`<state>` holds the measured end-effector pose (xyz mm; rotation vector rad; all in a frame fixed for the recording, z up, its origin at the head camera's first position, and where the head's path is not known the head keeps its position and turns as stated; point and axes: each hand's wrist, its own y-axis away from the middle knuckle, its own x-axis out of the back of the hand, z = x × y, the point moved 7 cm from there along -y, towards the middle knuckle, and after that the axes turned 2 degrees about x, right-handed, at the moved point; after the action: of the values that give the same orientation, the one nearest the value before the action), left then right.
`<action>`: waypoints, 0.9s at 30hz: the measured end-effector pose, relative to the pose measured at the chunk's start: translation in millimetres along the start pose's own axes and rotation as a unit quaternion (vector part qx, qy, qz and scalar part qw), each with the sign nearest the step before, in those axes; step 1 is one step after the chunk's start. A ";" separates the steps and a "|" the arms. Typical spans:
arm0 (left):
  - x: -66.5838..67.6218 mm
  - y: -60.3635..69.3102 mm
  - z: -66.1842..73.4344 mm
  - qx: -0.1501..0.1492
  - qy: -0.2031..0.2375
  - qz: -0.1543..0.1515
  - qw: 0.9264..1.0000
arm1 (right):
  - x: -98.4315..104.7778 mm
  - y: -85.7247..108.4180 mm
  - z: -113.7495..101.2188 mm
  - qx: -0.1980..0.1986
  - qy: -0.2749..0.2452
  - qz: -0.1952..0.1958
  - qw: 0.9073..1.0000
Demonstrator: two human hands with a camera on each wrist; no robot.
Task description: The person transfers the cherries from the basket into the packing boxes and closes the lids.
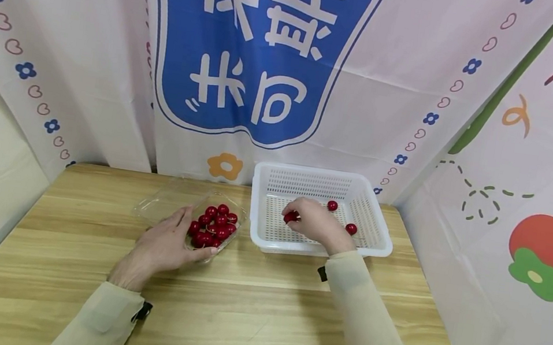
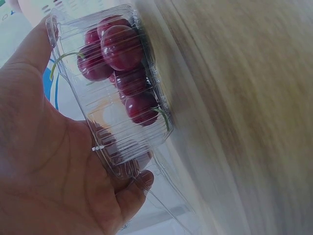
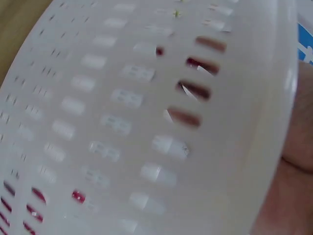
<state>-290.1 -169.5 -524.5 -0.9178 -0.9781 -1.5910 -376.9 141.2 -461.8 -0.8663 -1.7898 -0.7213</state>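
Several red cherries (image 1: 221, 219) lie in a clear plastic box (image 1: 235, 236), its lid open toward the back left. My left hand (image 1: 162, 245) grips the box, thumb at the near side and fingers at the left; the left wrist view shows the hand (image 2: 58, 161) around the clear wall with cherries (image 2: 122, 48) inside. Within the white basket (image 1: 256, 234), my right hand (image 1: 319, 223) pinches a cherry (image 1: 290, 217) low over the floor. Two other cherries, one at the back (image 1: 332, 205) and one at the right (image 1: 350, 229), rest there. The basket wall (image 3: 122, 122) hides most of that hand in the right wrist view.
The box and basket stand side by side near the back edge of the wooden table (image 1: 236, 319). A printed cloth (image 1: 369, 109) hangs directly behind them, and another (image 1: 477, 280) hangs at the right.
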 end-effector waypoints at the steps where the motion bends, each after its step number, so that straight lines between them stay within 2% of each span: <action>1: 0.0 -0.1 -0.1 0.000 0.001 0.000 1.000 | 1.1 -0.1 -3.3 0.003 0.000 0.008 1.000; 12: -0.5 0.4 -1.0 0.003 0.004 -0.003 1.000 | 5.7 -1.6 -32.6 0.018 -0.064 0.068 0.995; 27: -1.2 -1.2 -1.0 0.002 -0.005 -0.001 1.000 | 4.1 -1.0 -63.5 0.027 -0.129 0.153 0.979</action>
<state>-291.1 -169.7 -526.1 -0.9233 -0.9892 -1.5873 -346.3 91.6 -436.4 -1.2088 -1.8340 -0.3727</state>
